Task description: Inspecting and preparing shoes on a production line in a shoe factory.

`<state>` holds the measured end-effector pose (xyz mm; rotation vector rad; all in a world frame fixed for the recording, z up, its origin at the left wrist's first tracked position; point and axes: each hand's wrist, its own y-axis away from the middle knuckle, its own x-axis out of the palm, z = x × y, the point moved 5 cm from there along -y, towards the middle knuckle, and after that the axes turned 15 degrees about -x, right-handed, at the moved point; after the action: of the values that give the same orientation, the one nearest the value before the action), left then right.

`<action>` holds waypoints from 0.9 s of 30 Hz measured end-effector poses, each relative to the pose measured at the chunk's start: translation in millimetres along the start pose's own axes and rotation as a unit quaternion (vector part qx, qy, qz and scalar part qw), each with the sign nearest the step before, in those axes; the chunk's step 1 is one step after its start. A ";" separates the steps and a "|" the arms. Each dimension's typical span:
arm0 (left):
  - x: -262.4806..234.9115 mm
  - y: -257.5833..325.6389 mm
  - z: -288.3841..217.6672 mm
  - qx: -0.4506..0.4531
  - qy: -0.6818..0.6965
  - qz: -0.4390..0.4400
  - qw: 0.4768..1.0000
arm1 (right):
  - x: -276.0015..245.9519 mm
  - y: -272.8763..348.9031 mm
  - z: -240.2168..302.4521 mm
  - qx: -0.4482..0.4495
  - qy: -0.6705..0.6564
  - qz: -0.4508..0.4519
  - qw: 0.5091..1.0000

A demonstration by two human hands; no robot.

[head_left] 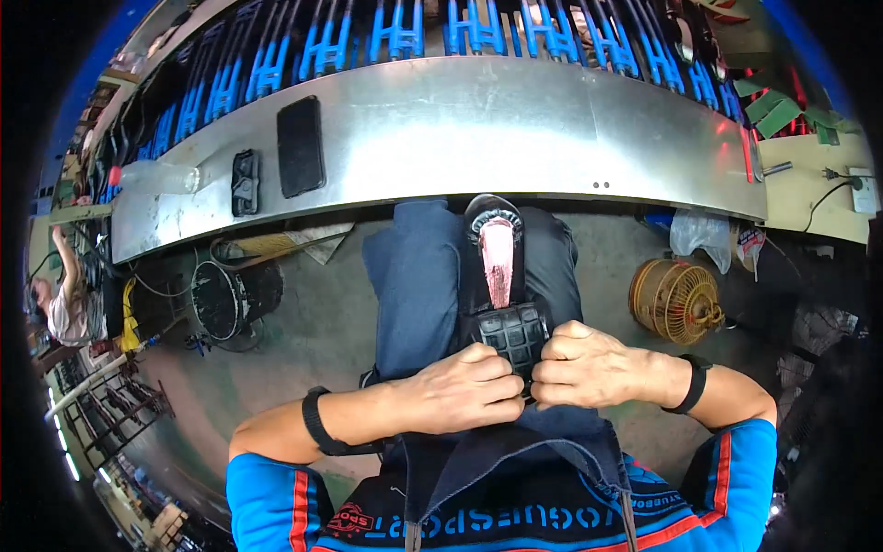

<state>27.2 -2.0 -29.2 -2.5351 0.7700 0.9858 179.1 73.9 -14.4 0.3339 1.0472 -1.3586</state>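
Black shoe (501, 304) with pink insole, dark blue apron (414, 276), silver metal table (478, 129)

Both the left hand (464, 391) and right hand (589, 368) grip a black shoe (501, 294) on the lap.

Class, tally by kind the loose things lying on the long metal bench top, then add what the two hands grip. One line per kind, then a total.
Clear plastic bottle: 1
Flat black phone-like slab: 1
Small black block: 1
Black shoe with pink sole, gripped by left hand and right hand: 1
Total: 4
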 end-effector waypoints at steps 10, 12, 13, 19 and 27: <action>-68.7 -24.7 60.8 -0.173 0.341 -0.172 0.908 | -58.3 -11.7 -78.8 0.149 -0.199 -0.232 0.940; -72.3 -31.6 81.8 -0.254 0.382 -0.155 0.875 | -57.4 -8.4 -100.1 0.237 -0.199 -0.251 0.917; -70.5 -35.2 90.0 -0.300 0.403 -0.131 0.855 | -55.7 -6.4 -110.3 0.278 -0.210 -0.263 0.900; -71.5 -50.7 110.3 -0.352 0.411 -0.119 0.832 | -49.9 -10.4 -137.7 0.314 -0.182 -0.256 0.896; -96.0 -57.6 113.8 -0.334 0.108 -0.188 0.917 | -47.2 5.5 -141.3 0.399 -0.098 -0.256 0.875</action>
<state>-58.3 132.5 -38.5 -3.2374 -0.0608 0.9538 131.7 209.0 -55.8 0.5277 0.3521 -2.2408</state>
